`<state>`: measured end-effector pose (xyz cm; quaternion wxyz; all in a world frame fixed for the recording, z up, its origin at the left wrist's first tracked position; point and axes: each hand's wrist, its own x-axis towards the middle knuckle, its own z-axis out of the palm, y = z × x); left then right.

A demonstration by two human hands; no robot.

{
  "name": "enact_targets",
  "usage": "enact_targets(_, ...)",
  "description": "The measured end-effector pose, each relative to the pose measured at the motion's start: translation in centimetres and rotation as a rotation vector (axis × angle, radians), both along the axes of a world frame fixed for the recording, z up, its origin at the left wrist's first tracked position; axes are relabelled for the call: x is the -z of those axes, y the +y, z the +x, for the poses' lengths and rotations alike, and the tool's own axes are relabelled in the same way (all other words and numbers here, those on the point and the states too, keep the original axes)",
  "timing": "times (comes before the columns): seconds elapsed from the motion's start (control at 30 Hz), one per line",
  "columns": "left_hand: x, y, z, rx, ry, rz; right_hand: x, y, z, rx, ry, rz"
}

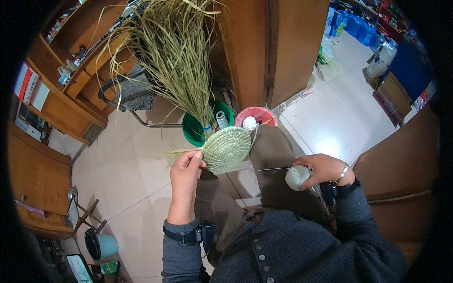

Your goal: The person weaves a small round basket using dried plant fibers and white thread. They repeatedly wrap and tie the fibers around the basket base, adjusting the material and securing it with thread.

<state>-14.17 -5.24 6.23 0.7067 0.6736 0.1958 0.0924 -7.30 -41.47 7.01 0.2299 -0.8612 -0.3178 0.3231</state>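
Note:
Between the thumb and fingers of my left hand (187, 166) is the edge of a round coiled straw mat (228, 149), stitched in a spiral with pale thread. Loose grass ends (177, 152) stick out to the left from that pinch. My right hand (324, 169) grips a ball of whitish thread (298, 177) above my right thigh. One strand (270, 169) runs leftward from the ball; where it meets the mat is hard to make out.
Just beyond the mat, a green bucket (192, 129) holds a tall bundle of dried grass (173, 67) and a cone of thread (222, 119). A pink basin (263, 114) with a white ball (250, 122) stands beside it. A metal-framed chair (155, 125) is behind, near wooden cabinet doors (247, 53).

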Motion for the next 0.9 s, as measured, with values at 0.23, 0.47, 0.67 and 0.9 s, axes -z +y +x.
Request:
enact_targets(0.23, 0.5, -0.3, 0.9, -0.003, 0.0, 0.06, -0.2, 1.8, -3.5, -0.244, 0.143, 0.028)
enact_targets(0.47, 0.5, -0.7, 1.4, 0.016, 0.005, 0.03, -2.4, 2.7, -3.0, -0.283, 0.055, -0.327)
enact_targets(0.67, 0.5, -0.7, 2.0, 0.003, -0.035, 0.003, 1.3, 6.8, -0.2, -0.15, -0.476, 0.26)
enact_targets(0.9, -0.4, -0.5, 2.1, -0.024, -0.046, -0.002, 4.1, 8.6, -0.1, -0.44, -0.643, 0.078)
